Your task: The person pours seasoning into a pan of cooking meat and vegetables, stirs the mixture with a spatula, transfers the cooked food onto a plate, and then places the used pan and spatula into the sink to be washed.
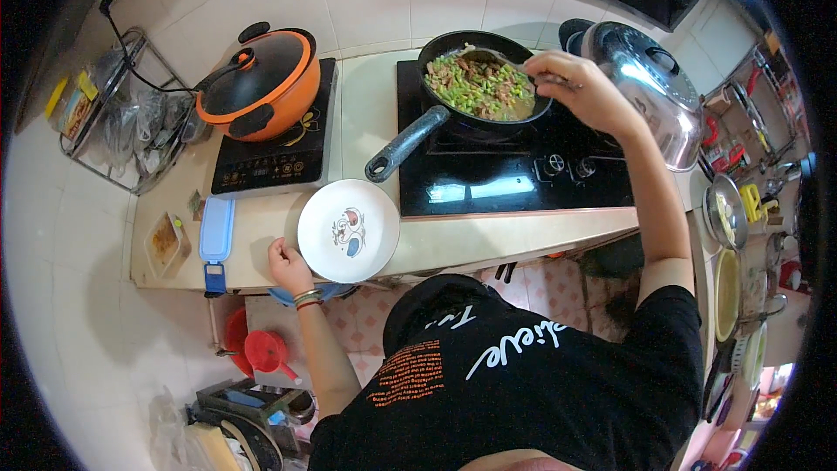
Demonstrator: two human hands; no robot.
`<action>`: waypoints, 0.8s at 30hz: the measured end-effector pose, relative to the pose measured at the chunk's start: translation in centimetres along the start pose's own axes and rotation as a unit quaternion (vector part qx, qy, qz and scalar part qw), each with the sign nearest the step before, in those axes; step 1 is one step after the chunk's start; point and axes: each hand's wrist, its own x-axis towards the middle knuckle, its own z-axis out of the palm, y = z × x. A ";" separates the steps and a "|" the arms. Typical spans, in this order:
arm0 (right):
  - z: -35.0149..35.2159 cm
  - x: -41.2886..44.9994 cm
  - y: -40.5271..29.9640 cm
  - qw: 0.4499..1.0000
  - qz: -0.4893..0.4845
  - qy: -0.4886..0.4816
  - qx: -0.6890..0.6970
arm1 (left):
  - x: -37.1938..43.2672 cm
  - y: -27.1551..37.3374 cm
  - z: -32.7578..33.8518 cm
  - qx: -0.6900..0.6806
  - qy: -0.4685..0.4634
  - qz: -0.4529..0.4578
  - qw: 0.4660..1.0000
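My right hand [575,85] grips the handle of a metal turner or spoon [487,55], its head in the food at the back of a black frying pan [431,95]. Chopped green vegetable pieces and bits of meat [480,88] lie in the pan, which sits on a black glass gas hob [471,193] with its handle towards the front left. My left hand [291,268], fingers curled, is at the left rim of a white plate [350,232] with a printed design. The plate is over the counter's front edge; whether the fingers grip it is unclear.
An orange pot with a black lid [281,95] stands on an induction cooker [268,170] at left. Right of the pan is a large lidded metal pot [644,91]. A blue-lidded box [216,229] and a clear container [165,242] lie at the counter's left end.
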 end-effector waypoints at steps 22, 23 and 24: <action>4.3 -10.2 -3.2 0.865 0.135 0.347 0.336 | 0.1 0.4 -0.2 0.023 -0.007 -0.004 1.000; 5.1 -9.6 -2.8 0.865 0.134 0.350 0.335 | 0.2 0.4 -0.2 0.023 -0.006 -0.002 1.000; 5.8 -9.1 -2.4 0.860 0.120 0.359 0.342 | 0.2 0.5 -0.1 0.029 -0.011 -0.001 1.000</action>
